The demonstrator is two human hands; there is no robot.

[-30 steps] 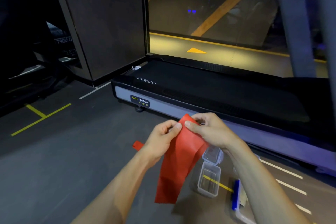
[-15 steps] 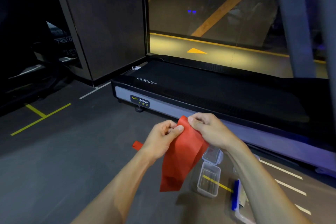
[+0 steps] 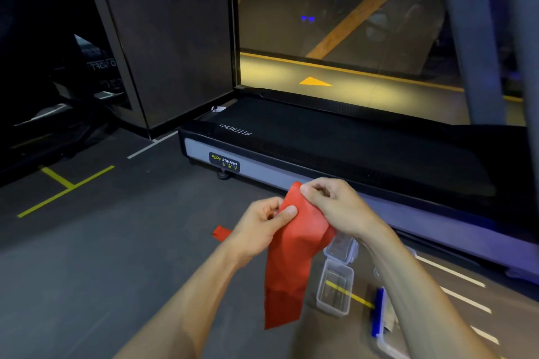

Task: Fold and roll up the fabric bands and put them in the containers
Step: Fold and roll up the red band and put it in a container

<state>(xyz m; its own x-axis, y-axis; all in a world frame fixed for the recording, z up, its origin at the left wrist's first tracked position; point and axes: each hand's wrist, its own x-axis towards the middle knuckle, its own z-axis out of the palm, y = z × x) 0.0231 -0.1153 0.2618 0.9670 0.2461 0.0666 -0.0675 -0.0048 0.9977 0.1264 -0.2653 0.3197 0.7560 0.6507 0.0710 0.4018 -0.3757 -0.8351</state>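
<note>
The red fabric band (image 3: 291, 256) hangs in the air between both hands, its top edge pinched by the left hand (image 3: 259, 227) and the right hand (image 3: 335, 207) — not yet rolled, so I judge the task early. On the floor below, a clear plastic container (image 3: 335, 288) stands open and looks empty; its lid (image 3: 341, 248) lies just beyond. Another red band (image 3: 220, 232) waits on the floor — still to do.

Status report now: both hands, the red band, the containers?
Left hand and right hand pinch red band at its top; rest hangs, unrolled. Open clear container on floor below, nothing in it. Nothing in the way.
</note>
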